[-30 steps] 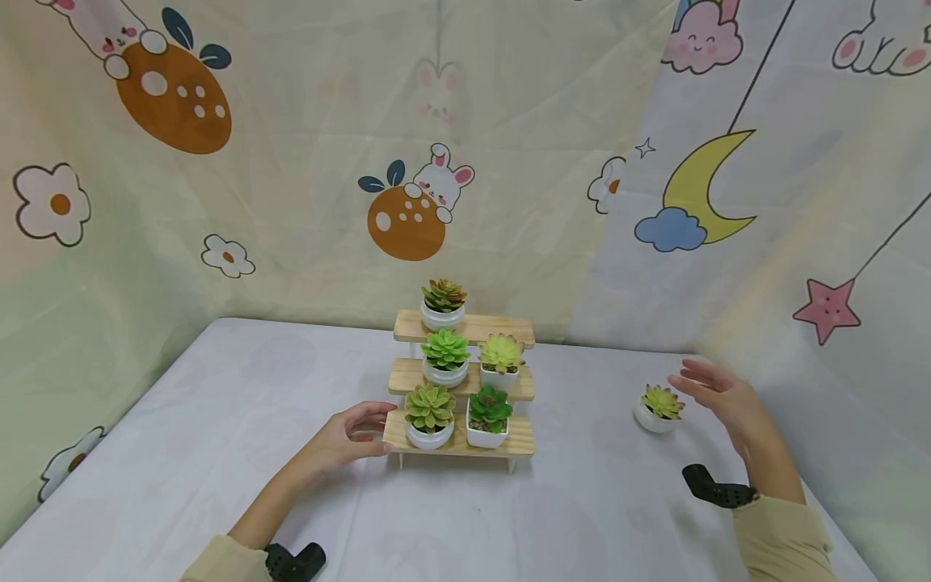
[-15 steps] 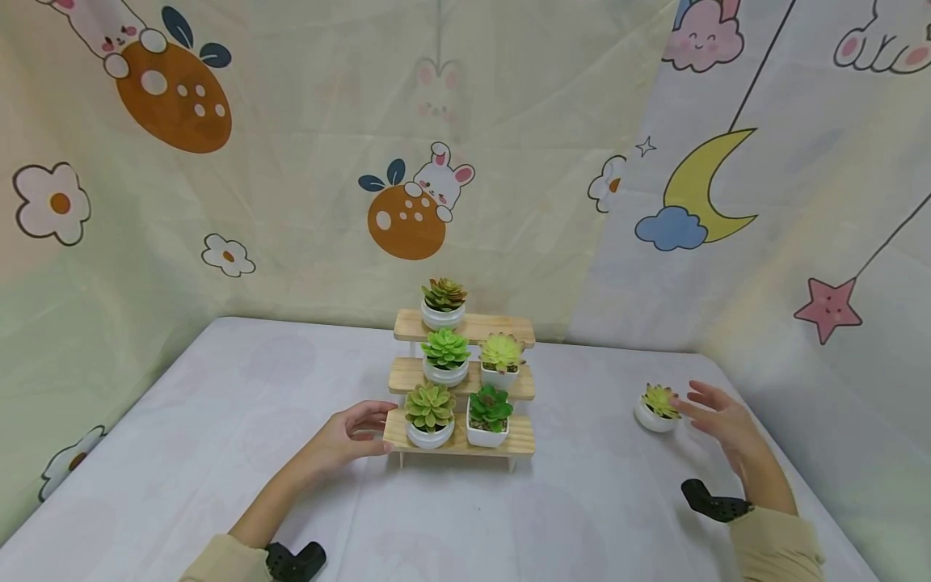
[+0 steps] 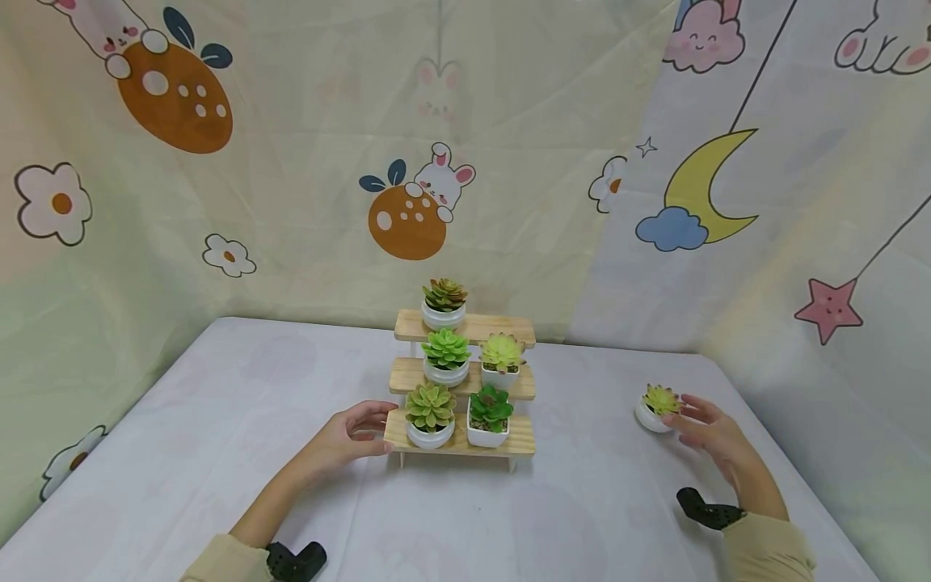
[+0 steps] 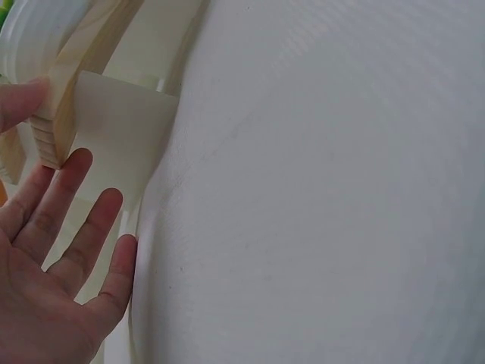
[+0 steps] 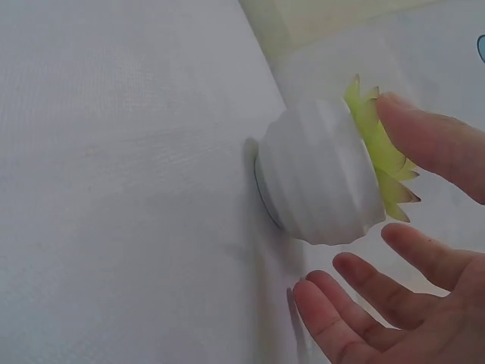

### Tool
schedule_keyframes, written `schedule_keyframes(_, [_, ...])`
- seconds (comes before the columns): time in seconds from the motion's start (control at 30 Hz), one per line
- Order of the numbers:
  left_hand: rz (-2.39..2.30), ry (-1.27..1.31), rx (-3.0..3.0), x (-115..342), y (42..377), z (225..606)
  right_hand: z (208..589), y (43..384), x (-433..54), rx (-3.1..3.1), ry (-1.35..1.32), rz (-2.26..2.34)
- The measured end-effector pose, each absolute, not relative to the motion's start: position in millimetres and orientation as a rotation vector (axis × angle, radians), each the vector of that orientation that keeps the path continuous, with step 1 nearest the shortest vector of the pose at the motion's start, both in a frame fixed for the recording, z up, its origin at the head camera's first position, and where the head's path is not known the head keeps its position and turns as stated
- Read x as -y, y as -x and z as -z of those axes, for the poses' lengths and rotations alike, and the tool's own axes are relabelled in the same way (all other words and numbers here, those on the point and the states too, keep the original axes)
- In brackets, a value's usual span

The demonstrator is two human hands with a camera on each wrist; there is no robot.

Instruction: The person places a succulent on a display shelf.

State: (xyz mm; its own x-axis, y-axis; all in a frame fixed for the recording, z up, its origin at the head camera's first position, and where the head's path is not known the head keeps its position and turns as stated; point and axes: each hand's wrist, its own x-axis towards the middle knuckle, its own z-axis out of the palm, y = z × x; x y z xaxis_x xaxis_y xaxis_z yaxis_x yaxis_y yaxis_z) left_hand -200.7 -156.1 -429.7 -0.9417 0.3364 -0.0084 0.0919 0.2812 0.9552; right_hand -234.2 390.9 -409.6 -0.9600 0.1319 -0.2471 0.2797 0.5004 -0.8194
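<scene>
My left hand (image 3: pixel 355 432) holds the left end of the lowest board of a three-tier wooden plant stand (image 3: pixel 521 438). In the left wrist view, the thumb lies on one face of the board (image 4: pixel 67 125), with fingertips at the other. Off to the right, a small potted succulent (image 3: pixel 652 415) stands upright on the table in a round white pot (image 5: pixel 318 171). Close by its right side is my right hand (image 3: pixel 716 436), fingers spread and apart from the pot in the right wrist view. The thumb there is at the yellow-green leaves (image 5: pixel 383 155); contact is hard to tell.
Several potted succulents fill the stand: one reddish-green plant (image 3: pixel 444 296) on top, a bright green one (image 3: pixel 446 349) and a pale one (image 3: pixel 502 353) midway, a yellow-green one (image 3: pixel 430 407) and a dark green one (image 3: pixel 490 410) below. A white cloth (image 3: pixel 582 517) covers the table; a printed curtain hangs behind.
My right hand has come down and to the left, from above and right of the lone succulent to beside its pot. The left hand and the stand stay put.
</scene>
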Motion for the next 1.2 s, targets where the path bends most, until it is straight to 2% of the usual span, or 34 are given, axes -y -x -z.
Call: schedule_keyframes(1.2, [-1.732,-0.432,-2.334,156.7,200.9,428.4,411.3,240.3,-380.8,-2.651,-0.333,1.258])
